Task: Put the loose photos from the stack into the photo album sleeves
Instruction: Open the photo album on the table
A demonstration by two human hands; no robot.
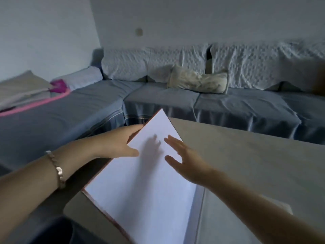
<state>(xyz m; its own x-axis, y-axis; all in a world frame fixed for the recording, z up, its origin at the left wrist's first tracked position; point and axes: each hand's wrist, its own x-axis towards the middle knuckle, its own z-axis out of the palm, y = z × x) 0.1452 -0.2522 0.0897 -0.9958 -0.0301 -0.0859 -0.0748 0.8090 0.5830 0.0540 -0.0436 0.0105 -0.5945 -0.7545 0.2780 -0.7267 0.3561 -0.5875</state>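
Note:
A photo album (pixel 140 187) lies open on the beige table, showing a blank white page; a thin reddish cover edge runs along its left side. My left hand (pixel 121 143), with a bracelet on the wrist, grips the album's far left edge, thumb on the page and fingers under it. Just above the page's far right part hovers my right hand (pixel 182 159), fingers straight and spread, casting a shadow on the paper. No loose photos show in this view.
The beige table (pixel 246 164) extends to the right of the album. A grey-blue corner sofa (pixel 158 95) with a pale cushion (pixel 197 80) runs behind it. Folded blankets with a pink edge (pixel 26 95) lie on the sofa at the left.

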